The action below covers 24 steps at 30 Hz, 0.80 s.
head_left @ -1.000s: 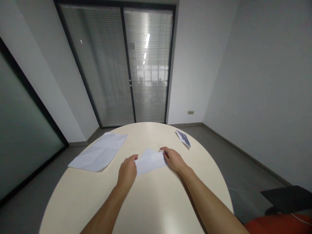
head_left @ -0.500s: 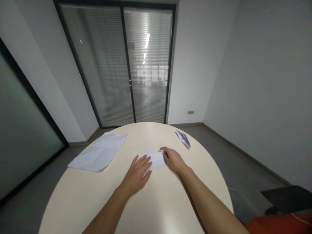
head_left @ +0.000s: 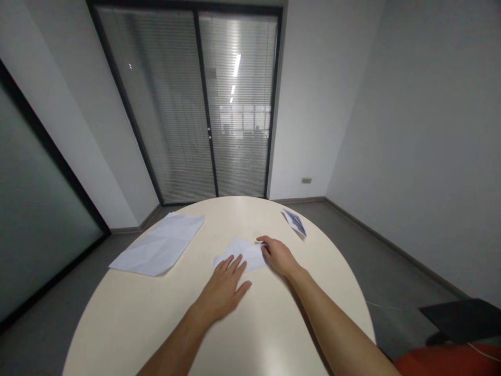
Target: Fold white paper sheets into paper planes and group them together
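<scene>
A small folded sheet of white paper (head_left: 250, 253) lies in the middle of the table, a pointed flap at its far side. My left hand (head_left: 225, 287) rests over its near left edge, palm down, fingers spread and the thumb apart, so it is open. At the paper's right end, my right hand (head_left: 277, 255) is closed, its thumb and fingers pinching that end. My curled fingers partly hide the pinched end.
The round cream table (head_left: 242, 334) carries a large creased white sheet (head_left: 160, 245) at the left and a folded printed paper (head_left: 295, 223) near the far right edge. A black flat panel (head_left: 462, 318) and a red chair seat (head_left: 446, 361) stand at the lower right.
My left hand has slid toward me, uncovering more of the folded paper's left end. My right hand has stayed at the right end.
</scene>
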Available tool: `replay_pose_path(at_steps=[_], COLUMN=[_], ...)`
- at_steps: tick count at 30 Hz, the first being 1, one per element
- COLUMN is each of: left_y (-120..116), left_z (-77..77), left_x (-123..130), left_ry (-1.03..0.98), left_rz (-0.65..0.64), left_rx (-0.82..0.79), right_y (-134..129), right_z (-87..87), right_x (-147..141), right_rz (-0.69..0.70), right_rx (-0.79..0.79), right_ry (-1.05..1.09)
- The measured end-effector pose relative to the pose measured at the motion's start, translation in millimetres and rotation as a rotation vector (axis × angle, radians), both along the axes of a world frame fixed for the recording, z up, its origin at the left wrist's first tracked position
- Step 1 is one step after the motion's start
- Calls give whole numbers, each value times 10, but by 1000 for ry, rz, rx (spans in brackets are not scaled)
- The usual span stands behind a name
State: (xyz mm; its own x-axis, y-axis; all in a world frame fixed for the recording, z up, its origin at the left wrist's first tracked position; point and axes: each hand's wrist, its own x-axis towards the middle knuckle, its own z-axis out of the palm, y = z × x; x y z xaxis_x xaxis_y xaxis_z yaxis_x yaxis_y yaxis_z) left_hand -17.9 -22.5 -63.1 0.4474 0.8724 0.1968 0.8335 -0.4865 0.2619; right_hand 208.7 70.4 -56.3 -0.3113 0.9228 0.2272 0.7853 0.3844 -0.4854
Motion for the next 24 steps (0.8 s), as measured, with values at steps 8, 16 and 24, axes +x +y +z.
replay_pose_path(at_steps=[8,16,24], left_y=[-27,-38,-31], left_z=[26,46,78], left_x=[-21,-23,21], left_ry=[-36,-15,-12], left_rz=[19,19,18], left_rx=[-59,-84,-63], right_y=[13,13,-237], right_z=[-7,44,132], right_x=[1,27,-260], right_rz=[-79,-143,335], right_rx=[-6,127,109], right_ry=[-9,-30,74])
